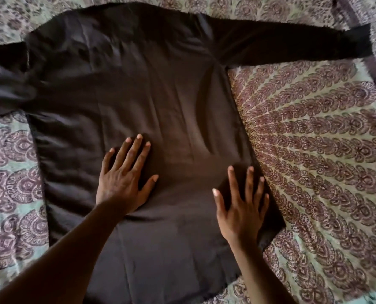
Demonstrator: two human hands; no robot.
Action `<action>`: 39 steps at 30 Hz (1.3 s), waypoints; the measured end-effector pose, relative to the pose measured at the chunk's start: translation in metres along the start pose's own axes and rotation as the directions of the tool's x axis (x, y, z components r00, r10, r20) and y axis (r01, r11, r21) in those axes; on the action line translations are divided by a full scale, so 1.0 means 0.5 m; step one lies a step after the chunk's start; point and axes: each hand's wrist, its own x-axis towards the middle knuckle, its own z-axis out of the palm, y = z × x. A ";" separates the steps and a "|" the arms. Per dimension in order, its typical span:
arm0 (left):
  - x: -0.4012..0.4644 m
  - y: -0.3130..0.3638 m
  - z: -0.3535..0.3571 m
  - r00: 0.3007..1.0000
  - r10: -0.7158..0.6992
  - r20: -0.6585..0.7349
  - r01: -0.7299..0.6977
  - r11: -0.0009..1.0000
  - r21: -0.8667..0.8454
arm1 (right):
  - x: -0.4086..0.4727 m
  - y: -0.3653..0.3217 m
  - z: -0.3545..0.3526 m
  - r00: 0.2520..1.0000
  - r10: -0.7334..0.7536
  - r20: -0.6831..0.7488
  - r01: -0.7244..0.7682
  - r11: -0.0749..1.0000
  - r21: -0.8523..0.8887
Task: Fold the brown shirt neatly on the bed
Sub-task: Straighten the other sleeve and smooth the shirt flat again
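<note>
Lying under both flat grips (182,189): shirt (151,88)

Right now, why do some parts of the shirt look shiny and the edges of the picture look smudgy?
In the head view, light catches the brown shirt near its upper left, giving pale shiny streaks; the left hand and right hand look fairly sharp and cast soft shadows on it; the left sleeve and the bedspread corners are blurred; the wide lens bends the bed's edge.

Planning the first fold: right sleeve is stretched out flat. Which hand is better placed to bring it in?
Probably the right hand: it lies flat near the shirt's right edge, the same side as the right sleeve. The left hand presses mid-body and would have to cross over.
</note>
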 end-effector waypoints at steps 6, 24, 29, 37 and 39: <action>0.002 -0.001 -0.002 1.000 -0.002 0.007 0.002 1.000 -0.017 | 0.085 -0.102 -0.040 0.994 -0.052 -0.096 0.057 0.997 0.052; 0.007 -0.008 -0.004 0.998 -0.005 0.068 0.008 0.999 -0.044 | 0.371 -0.194 -0.022 0.967 -0.151 -0.206 0.153 0.988 -0.007; 0.008 -0.009 -0.002 0.998 0.002 0.063 0.001 0.999 -0.035 | 0.391 -0.367 0.004 0.895 -0.445 -0.033 0.446 0.892 0.065; 0.007 -0.008 -0.004 0.999 -0.001 0.042 0.003 0.999 -0.040 | 0.525 -0.214 -0.039 0.973 -0.226 0.039 0.225 0.974 0.039; 0.009 -0.008 -0.003 0.999 0.000 0.033 0.002 0.999 -0.048 | 0.512 -0.217 -0.051 0.976 -0.218 0.017 0.218 0.976 0.012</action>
